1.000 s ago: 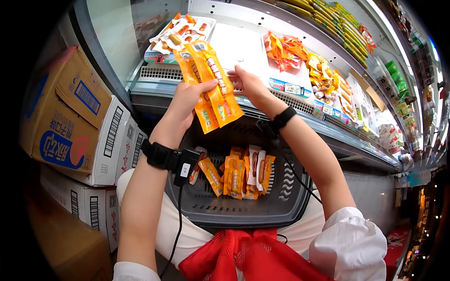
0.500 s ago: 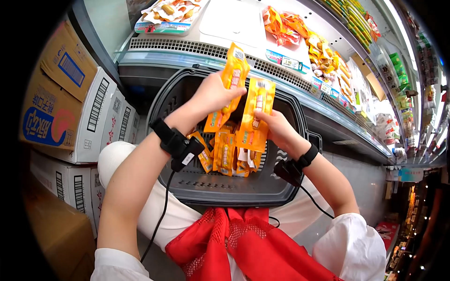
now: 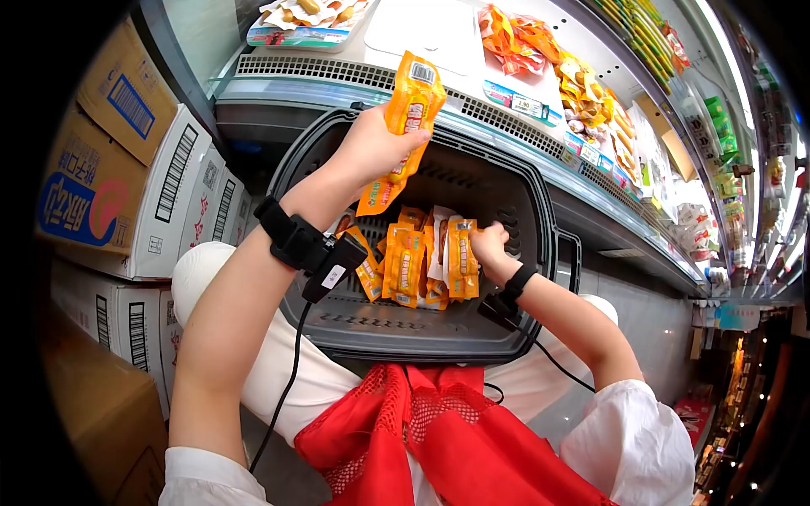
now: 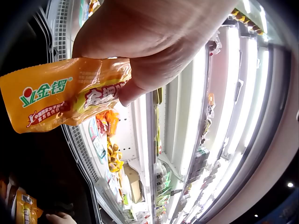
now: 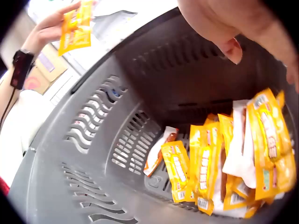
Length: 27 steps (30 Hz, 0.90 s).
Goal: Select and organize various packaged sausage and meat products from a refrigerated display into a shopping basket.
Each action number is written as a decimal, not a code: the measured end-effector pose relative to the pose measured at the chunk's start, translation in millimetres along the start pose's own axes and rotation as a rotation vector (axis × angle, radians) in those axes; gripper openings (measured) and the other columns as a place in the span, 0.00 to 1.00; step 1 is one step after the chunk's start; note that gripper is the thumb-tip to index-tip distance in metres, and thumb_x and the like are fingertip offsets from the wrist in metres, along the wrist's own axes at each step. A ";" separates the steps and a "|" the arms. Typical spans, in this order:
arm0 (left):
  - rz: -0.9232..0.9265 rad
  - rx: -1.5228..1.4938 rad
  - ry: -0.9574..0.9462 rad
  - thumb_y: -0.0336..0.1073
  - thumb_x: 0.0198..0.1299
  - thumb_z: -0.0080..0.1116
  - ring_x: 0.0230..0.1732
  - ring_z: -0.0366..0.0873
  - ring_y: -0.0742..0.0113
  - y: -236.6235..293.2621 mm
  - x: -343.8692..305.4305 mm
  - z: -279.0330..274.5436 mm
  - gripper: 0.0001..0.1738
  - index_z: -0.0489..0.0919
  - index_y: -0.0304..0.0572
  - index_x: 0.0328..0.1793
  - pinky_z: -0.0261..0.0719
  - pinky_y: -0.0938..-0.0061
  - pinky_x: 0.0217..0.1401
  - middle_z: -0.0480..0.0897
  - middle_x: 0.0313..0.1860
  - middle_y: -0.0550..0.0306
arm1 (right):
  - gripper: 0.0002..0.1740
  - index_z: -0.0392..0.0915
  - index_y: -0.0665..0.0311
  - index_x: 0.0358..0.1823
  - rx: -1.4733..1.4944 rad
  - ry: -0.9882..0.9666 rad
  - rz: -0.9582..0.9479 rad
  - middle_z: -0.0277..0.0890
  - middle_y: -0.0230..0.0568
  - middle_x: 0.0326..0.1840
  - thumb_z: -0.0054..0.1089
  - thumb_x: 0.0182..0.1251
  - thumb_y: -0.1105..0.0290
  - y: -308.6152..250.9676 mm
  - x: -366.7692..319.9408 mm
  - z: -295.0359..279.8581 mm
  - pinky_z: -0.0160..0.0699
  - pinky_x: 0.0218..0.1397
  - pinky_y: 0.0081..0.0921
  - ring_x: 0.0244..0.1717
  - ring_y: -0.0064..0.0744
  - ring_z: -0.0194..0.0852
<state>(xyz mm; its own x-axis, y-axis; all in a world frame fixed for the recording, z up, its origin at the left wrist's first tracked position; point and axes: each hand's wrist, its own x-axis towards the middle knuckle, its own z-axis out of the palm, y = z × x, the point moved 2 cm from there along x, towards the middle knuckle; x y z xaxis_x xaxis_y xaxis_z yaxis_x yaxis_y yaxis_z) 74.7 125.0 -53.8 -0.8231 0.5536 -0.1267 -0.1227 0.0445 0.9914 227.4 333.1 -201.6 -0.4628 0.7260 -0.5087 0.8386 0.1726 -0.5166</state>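
My left hand (image 3: 371, 150) holds an orange sausage packet (image 3: 418, 97) above the far rim of a dark grey shopping basket (image 3: 405, 343). In the left wrist view the thumb lies across the printed face of that packet (image 4: 51, 100). My right hand (image 3: 491, 246) is down inside the basket, at the right edge of another orange sausage packet (image 3: 462, 260). From the right wrist, this packet (image 5: 271, 144) leans upright on the pile, below the loosely bent thumb and fingers. Several more orange packets (image 5: 204, 163) and white-and-brown ones (image 5: 161, 149) lie in the basket.
A refrigerated shelf (image 3: 337, 91) runs along the far side, bearing a white tray (image 3: 422, 34), orange packs (image 3: 519, 38) and yellow packs (image 3: 578, 88). Stacked cardboard boxes (image 3: 101, 177) stand at the left. Cables hang from both wrist cameras.
Both hands have come from the shelf to the basket. The two packets, first together in the left hand, were parted; the right hand lowered one onto the pile and let go.
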 end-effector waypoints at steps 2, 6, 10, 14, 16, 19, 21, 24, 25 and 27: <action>-0.012 -0.030 -0.014 0.33 0.53 0.58 0.29 0.75 0.74 5.6 -3.7 0.5 0.15 0.73 0.33 0.46 0.73 0.78 0.29 0.78 0.33 0.56 | 0.31 0.53 0.72 0.60 -0.123 0.120 -0.289 0.47 0.58 0.63 0.49 0.60 0.61 -19.3 -10.0 -3.1 0.52 0.64 0.30 0.63 0.46 0.50; 0.018 -0.036 -0.072 0.37 0.55 0.57 0.34 0.77 0.72 2.9 -2.0 4.2 0.17 0.72 0.34 0.46 0.76 0.78 0.35 0.78 0.36 0.57 | 0.25 0.56 0.67 0.59 0.725 -0.599 -0.498 0.65 0.41 0.55 0.38 0.69 0.56 -101.2 -73.2 -11.0 0.61 0.58 0.27 0.54 0.31 0.65; -0.087 -0.074 -0.102 0.38 0.55 0.58 0.37 0.77 0.74 -2.6 -0.4 7.1 0.16 0.74 0.34 0.44 0.75 0.78 0.41 0.79 0.37 0.57 | 0.20 0.59 0.66 0.57 0.653 -0.734 -0.772 0.67 0.39 0.51 0.44 0.67 0.65 -141.0 -101.3 -5.6 0.68 0.53 0.25 0.50 0.27 0.69; -0.110 -0.064 -0.106 0.43 0.57 0.55 0.48 0.73 0.69 -2.6 1.5 5.6 0.25 0.69 0.31 0.54 0.69 0.77 0.51 0.77 0.46 0.50 | 0.14 0.64 0.66 0.50 0.578 -0.718 -0.618 0.72 0.37 0.43 0.49 0.63 0.72 -119.9 -78.3 16.2 0.74 0.44 0.24 0.43 0.27 0.73; -0.054 -0.020 -0.056 0.46 0.58 0.53 0.56 0.67 0.67 -3.2 4.7 2.1 0.31 0.63 0.31 0.60 0.62 0.76 0.59 0.73 0.52 0.48 | 0.14 0.66 0.66 0.48 0.537 -0.698 -0.408 0.73 0.37 0.42 0.50 0.62 0.73 -91.5 -66.8 25.1 0.76 0.42 0.26 0.43 0.28 0.75; 0.018 -0.023 -0.046 0.47 0.59 0.51 0.58 0.64 0.69 2.7 7.0 -3.9 0.30 0.62 0.36 0.62 0.60 0.76 0.59 0.70 0.56 0.51 | 0.13 0.68 0.64 0.48 0.383 -0.570 -0.001 0.73 0.37 0.45 0.50 0.62 0.73 -45.4 -51.6 27.2 0.75 0.44 0.37 0.44 0.32 0.73; -0.009 0.004 -0.049 0.48 0.60 0.49 0.56 0.64 0.71 9.6 5.5 -9.2 0.27 0.65 0.41 0.61 0.61 0.76 0.55 0.71 0.55 0.56 | 0.13 0.69 0.64 0.48 0.321 -0.551 0.063 0.73 0.37 0.44 0.50 0.62 0.72 -15.4 -25.4 28.9 0.74 0.46 0.41 0.46 0.33 0.72; 0.015 0.024 -0.037 0.49 0.60 0.47 0.54 0.64 0.73 10.3 8.0 -14.8 0.23 0.68 0.45 0.58 0.62 0.75 0.53 0.71 0.53 0.61 | 0.14 0.68 0.64 0.49 0.242 -0.480 0.162 0.72 0.40 0.44 0.51 0.61 0.72 12.1 3.3 25.2 0.73 0.46 0.43 0.45 0.36 0.71; 0.018 0.027 -0.038 0.49 0.60 0.47 0.54 0.64 0.73 10.6 8.4 -15.0 0.23 0.68 0.45 0.58 0.62 0.75 0.53 0.71 0.53 0.61 | 0.16 0.67 0.65 0.50 0.240 -0.420 0.215 0.70 0.41 0.47 0.51 0.61 0.72 19.7 13.6 23.1 0.72 0.48 0.40 0.47 0.37 0.70; -0.002 0.006 -0.023 0.48 0.60 0.47 0.54 0.64 0.73 10.5 8.0 -15.8 0.23 0.68 0.45 0.58 0.62 0.75 0.53 0.71 0.51 0.62 | 0.17 0.66 0.66 0.51 0.246 -0.357 0.263 0.68 0.43 0.49 0.51 0.61 0.72 24.6 21.8 25.5 0.71 0.50 0.38 0.48 0.38 0.69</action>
<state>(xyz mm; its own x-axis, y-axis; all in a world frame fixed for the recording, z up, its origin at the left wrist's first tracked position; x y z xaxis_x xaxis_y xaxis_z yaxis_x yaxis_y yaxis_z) 58.1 116.8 -44.9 -0.8096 0.5728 -0.1284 -0.1216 0.0505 0.9913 230.6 336.2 -242.9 -0.3504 0.4432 -0.8251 0.8673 -0.1790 -0.4644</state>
